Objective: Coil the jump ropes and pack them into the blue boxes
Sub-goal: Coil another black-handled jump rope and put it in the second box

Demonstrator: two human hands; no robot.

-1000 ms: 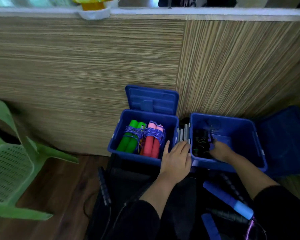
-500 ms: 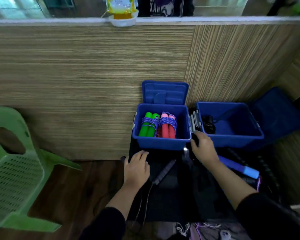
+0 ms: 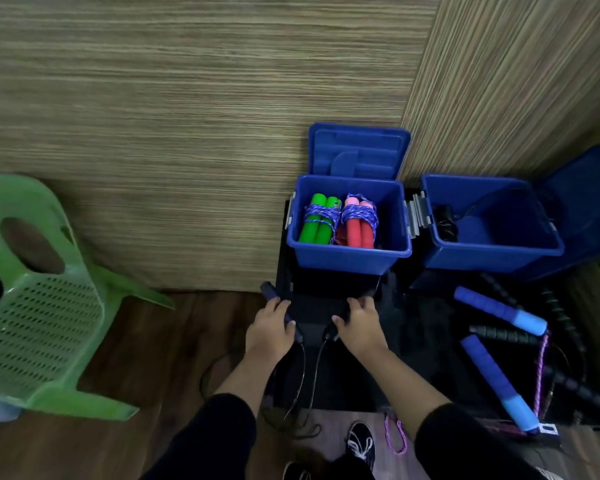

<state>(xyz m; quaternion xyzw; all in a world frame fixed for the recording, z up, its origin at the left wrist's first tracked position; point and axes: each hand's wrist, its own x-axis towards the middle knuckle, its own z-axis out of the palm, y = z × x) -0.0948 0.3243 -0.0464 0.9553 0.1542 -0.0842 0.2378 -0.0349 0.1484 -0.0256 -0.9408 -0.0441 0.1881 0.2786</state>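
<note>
My left hand (image 3: 270,329) grips one black handle (image 3: 268,291) of a black jump rope; my right hand (image 3: 359,321) grips its other handle (image 3: 330,333). The thin black cord (image 3: 303,375) hangs from both handles toward the floor. Just beyond my hands stands the left blue box (image 3: 349,255), holding a coiled green-handled rope (image 3: 319,220) and a coiled red-handled rope (image 3: 359,221). The right blue box (image 3: 492,251) holds a coiled black rope (image 3: 445,221) at its left side.
Blue-handled ropes (image 3: 499,308) and black-handled ropes (image 3: 499,336) lie loose on the dark table (image 3: 426,320) at the right. Each box's lid (image 3: 359,152) stands open behind it. A green plastic chair (image 3: 45,299) is at the left. My shoe (image 3: 361,445) is on the wooden floor.
My right hand left the right box and came down to the table's front. Both hands have closed round the black rope's handles. The camera tilted downward.
</note>
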